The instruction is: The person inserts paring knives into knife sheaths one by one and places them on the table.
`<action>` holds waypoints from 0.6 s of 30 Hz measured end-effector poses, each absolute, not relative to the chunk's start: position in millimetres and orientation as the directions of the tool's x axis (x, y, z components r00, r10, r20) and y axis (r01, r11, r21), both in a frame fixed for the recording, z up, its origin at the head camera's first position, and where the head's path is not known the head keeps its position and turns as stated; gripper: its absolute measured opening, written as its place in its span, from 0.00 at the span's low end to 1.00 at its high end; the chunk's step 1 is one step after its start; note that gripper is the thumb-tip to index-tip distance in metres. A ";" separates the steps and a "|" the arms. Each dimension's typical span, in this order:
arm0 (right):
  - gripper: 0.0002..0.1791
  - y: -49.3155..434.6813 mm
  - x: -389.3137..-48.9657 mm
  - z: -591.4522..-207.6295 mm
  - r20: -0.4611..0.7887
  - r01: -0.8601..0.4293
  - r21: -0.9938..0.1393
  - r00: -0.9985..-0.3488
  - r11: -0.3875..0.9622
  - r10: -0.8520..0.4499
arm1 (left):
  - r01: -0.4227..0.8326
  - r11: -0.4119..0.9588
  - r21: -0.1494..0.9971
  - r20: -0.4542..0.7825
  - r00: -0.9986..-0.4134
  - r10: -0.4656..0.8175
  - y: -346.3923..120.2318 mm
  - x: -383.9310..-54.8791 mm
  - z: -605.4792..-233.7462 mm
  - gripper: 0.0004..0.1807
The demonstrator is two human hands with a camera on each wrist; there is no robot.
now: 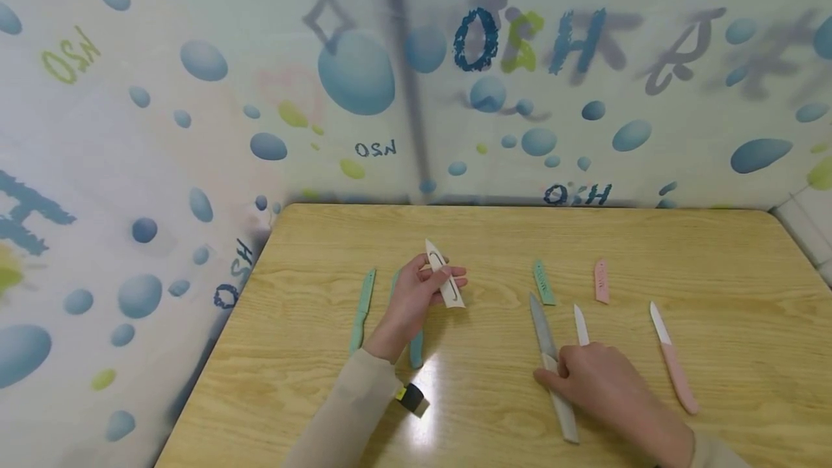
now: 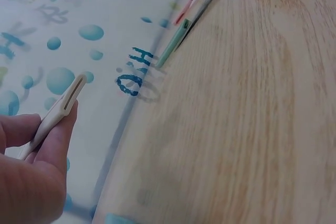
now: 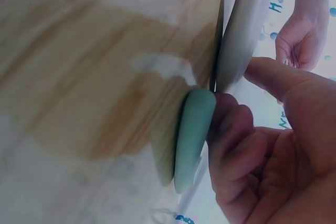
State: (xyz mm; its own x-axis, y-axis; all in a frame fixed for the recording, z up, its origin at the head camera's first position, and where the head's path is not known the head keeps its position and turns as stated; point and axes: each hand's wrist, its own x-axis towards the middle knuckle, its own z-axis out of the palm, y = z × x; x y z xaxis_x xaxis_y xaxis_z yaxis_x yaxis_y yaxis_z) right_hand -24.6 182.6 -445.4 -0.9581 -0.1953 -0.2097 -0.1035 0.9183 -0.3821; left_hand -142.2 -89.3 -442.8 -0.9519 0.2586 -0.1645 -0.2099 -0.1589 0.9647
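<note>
Three bare blades are on the right half of the counter [image 1: 494, 381]: those of the white knife [image 1: 562, 409], the green knife [image 3: 194, 135] and the pink knife [image 1: 674, 363]. The right hand [image 1: 598, 378] is low over the first two; its thumb and bent index finger pinch the white handle, and the green handle lies just beside its other curled fingers. The left hand [image 1: 413, 293] holds the white sheath [image 1: 450, 295] above the counter, narrowly between thumb and fingers, with the pointed end directed away from the person. Below this hand is a blue knife [image 1: 417, 349], partly hidden, and to its left a green piece [image 1: 362, 309]. A green sheath [image 1: 544, 282] and a pink sheath [image 1: 601, 282] lie farther back, beyond the bare blades.
</note>
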 end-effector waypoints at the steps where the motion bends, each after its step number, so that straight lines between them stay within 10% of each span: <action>1: 0.24 181.4 -24.7 -445.2 -0.218 -0.095 -0.386 -0.957 0.918 -0.190 | -0.211 -0.158 0.965 -0.166 -0.952 0.258 -89.3 -142.1 -443.3 0.21; 18: 0.15 182.9 -24.2 -445.3 -0.090 -0.163 -0.428 -0.971 0.889 -0.221 | -0.211 -0.159 0.964 -0.169 -0.955 0.242 -86.3 -140.3 -445.7 0.21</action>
State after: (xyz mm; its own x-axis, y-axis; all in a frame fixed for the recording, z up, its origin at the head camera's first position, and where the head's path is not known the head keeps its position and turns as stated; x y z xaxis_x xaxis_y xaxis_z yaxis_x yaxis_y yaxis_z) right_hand -24.2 182.9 -445.3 -0.9711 -0.2211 -0.0898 -0.1629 0.8892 -0.4276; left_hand -140.3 -86.3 -445.7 -0.9553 0.2423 -0.1693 -0.2113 -0.1592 0.9644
